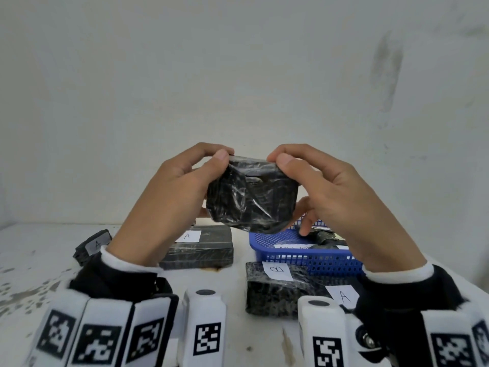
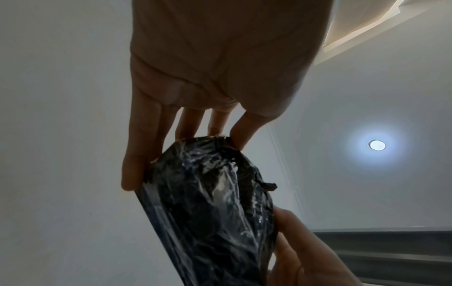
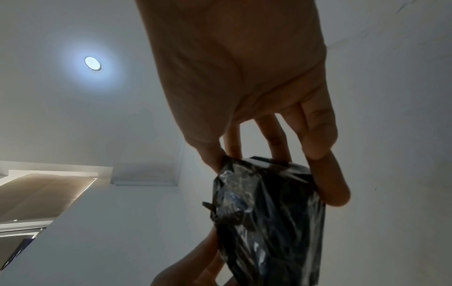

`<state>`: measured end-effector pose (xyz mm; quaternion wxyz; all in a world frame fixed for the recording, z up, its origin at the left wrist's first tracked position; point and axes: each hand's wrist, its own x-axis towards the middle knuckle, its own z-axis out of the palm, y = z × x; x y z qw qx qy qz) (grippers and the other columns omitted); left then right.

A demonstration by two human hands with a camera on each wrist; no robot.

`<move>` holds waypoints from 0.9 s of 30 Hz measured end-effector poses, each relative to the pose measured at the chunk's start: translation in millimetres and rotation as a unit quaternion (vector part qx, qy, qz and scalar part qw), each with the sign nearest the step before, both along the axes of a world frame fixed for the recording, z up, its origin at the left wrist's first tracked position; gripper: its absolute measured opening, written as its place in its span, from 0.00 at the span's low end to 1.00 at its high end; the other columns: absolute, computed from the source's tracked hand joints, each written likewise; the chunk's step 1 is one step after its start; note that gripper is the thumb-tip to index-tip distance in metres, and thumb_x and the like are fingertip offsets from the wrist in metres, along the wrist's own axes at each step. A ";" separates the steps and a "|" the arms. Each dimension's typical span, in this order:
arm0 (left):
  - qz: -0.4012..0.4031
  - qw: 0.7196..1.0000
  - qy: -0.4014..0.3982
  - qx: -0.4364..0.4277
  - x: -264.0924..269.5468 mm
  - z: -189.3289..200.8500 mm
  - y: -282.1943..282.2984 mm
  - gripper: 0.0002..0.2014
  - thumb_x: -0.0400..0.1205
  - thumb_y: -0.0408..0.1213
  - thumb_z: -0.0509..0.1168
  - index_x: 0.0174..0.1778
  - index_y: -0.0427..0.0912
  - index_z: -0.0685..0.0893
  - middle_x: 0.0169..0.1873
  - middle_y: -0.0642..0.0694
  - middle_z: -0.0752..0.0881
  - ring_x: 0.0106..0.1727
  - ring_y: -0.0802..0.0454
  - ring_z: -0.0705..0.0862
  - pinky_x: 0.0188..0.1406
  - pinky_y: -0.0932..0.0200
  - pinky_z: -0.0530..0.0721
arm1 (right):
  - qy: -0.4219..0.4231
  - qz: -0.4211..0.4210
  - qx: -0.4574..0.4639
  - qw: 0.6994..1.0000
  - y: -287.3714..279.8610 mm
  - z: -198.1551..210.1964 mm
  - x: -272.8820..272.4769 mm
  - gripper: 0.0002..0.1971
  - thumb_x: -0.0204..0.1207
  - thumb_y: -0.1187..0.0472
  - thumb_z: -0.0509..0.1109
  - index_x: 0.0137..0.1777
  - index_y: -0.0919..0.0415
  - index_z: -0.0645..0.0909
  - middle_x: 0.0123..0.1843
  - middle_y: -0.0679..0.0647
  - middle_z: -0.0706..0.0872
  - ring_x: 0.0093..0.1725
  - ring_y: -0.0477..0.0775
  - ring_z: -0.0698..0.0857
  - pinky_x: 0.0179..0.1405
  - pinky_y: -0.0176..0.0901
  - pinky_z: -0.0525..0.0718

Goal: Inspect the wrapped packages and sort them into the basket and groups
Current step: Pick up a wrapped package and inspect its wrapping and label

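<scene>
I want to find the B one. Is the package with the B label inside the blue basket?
No, the package with the B label sits on the table, outside the blue basket.

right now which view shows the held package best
The head view: the package shows its whole broad wrapped face, with the left hand and right hand gripping its ends. Both wrist views show only its narrow crinkled edge from below, dim against the ceiling, with part of it cut off at the bottom.

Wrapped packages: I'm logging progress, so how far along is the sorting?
Partly done. Some packages already lie in the blue basket, and labelled ones sit on the table. Both hands, left and right, hold one package up for inspection; it still needs placing.
</scene>
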<state>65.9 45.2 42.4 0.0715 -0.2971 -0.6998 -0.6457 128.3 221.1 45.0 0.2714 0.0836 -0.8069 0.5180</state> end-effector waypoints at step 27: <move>-0.019 1.000 0.011 0.007 9.9 4.1 0.6 0.14 0.75 0.49 0.69 0.56 0.54 0.82 0.43 0.44 0.91 0.47 0.49 0.89 0.63 0.44 0.84 | 0.030 -0.020 0.031 0.999 -2.2 -2.2 -1.4 0.25 0.61 0.33 0.72 0.59 0.35 0.84 0.51 0.44 0.93 0.44 0.48 0.92 0.59 0.58 0.88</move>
